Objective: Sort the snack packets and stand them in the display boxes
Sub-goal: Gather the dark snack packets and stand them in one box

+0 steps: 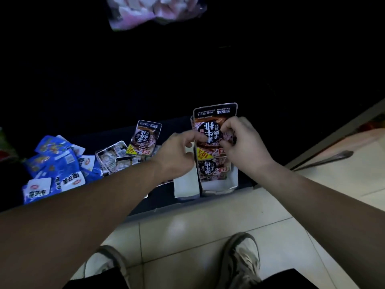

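A brown snack packet [210, 130] with a black round label stands upright in the right display box [232, 180], over more brown packets [212, 167] inside it. My left hand [177, 155] pinches its left edge and my right hand [241, 142] grips its right side. A second white display box [185, 186] stands just left of it. Another brown packet [143, 137] leans behind a few silver-backed packets [113, 158]. A heap of blue and white packets [58, 165] lies at the left.
Everything sits on a dark surface [160, 197] whose front edge runs above the pale tiled floor [187, 232]. My two shoes [241, 259] stand on the tiles. A pink and white bag [154, 11] lies at the far top. A pale ledge [341, 163] lies right.
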Demonstrator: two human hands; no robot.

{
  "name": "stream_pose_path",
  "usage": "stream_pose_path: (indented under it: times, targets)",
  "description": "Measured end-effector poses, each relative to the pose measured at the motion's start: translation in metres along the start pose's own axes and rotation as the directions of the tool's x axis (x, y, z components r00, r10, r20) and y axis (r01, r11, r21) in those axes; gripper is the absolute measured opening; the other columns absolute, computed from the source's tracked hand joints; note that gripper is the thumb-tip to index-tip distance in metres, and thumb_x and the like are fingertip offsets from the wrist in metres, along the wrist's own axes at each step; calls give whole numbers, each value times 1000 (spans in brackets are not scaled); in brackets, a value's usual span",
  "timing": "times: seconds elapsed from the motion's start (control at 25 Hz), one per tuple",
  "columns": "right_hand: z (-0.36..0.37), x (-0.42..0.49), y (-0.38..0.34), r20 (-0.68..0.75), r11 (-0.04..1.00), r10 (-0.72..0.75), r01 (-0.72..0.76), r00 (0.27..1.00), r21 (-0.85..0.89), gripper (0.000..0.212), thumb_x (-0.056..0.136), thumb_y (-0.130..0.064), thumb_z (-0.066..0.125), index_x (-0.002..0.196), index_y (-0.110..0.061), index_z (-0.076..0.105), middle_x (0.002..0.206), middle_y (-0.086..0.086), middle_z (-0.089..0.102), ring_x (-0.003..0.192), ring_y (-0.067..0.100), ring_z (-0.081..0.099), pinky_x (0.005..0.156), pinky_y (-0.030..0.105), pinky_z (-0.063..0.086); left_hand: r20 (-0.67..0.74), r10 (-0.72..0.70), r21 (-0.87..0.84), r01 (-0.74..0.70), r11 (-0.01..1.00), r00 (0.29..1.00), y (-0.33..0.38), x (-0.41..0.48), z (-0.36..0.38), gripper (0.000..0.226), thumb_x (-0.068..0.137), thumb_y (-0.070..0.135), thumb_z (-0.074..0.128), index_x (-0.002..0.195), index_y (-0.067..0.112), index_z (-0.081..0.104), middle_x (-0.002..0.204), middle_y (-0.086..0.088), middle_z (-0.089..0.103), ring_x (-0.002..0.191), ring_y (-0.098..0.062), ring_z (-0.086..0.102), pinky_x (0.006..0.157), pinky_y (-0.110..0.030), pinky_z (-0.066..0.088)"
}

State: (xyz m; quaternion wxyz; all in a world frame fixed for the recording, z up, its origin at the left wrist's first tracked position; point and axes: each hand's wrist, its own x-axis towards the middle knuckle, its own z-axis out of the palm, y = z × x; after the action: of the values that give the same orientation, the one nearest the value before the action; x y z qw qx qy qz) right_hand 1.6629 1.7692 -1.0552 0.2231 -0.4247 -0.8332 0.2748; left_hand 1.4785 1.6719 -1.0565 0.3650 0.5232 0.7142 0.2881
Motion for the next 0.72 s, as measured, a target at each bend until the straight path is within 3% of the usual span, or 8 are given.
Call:
stream_pose_path:
  times: [0.08, 0.2, 0.24, 0.32, 0.36, 0.48, 0.6, 0.72]
  targets:
    - [9, 3, 3, -10, 1000, -17, 17, 1000, -16, 28, 90, -9, 73, 106, -21, 54, 112, -1, 48, 97, 16, 58, 87, 39, 54, 10, 17, 41, -17, 999, 1000, -4, 2, -7, 57, 91, 5, 53, 125, 50, 57, 119, 4, 55, 95, -12, 60, 72, -25, 55]
    - [14, -3, 18, 21, 992, -84, 86, 996, -97, 21, 91, -8, 70, 102, -19, 55, 107, 0, 45, 92, 20, 56, 79, 43, 54, 69, -11, 45, 8, 999, 998, -5, -1, 2, 52, 95, 2, 53, 131, 39, 57, 112, 4, 54, 64, -5, 51, 50, -6, 40]
    - [15, -9, 25, 45, 976, -124, 130, 991, -174, 20, 90, -9, 69, 100, -19, 55, 105, 1, 44, 92, 23, 55, 73, 43, 54, 97, -12, 35, 9, 999, 995, -6, -5, 9, 51, 95, -2, 52, 131, 33, 59, 113, 6, 53, 68, -5, 52, 54, -5, 42]
    - [18, -24, 43, 138, 909, -183, 221, 973, -353, 18, 87, -12, 71, 100, -19, 62, 106, 4, 49, 98, 29, 55, 65, 41, 53, 105, 7, 11, -8, 1000, 994, -13, -13, 20, 47, 91, -9, 52, 121, 23, 66, 118, 9, 54, 94, -5, 57, 85, -13, 50]
    - [19, -32, 51, 189, 882, -167, 233, 968, -410, 18, 85, -14, 73, 101, -19, 66, 110, 5, 52, 103, 31, 56, 64, 40, 53, 91, 13, -4, -13, 1000, 996, -18, -16, 24, 45, 88, -12, 52, 113, 20, 70, 121, 9, 54, 107, -7, 56, 99, -21, 47]
    - [12, -47, 59, 211, 892, -71, 157, 975, -423, 20, 85, -22, 76, 105, -21, 72, 121, 3, 56, 110, 27, 58, 69, 40, 57, 1, 13, -4, -13, 1000, 1000, -28, -19, 27, 41, 86, -14, 52, 98, 19, 74, 129, 5, 54, 117, -11, 56, 106, -23, 41]
    - [5, -50, 47, 197, 899, -175, 238, 965, -368, 17, 85, -27, 73, 101, -22, 72, 101, -3, 57, 98, 22, 59, 69, 36, 55, -82, 31, -3, -31, 1000, 996, -26, -21, 27, 37, 90, -9, 52, 99, 20, 73, 110, 1, 62, 94, -10, 64, 88, -22, 52]
    - [21, -54, 13, 389, 975, -118, 182, 914, -131, 31, 83, -50, 60, 100, -25, 70, 91, -11, 57, 90, 16, 63, 76, 30, 52, 44, -81, -26, 82, 996, 996, -27, -30, 34, 36, 90, -9, 52, 107, 18, 70, 78, 12, 56, 55, 1, 53, 49, -5, 37]
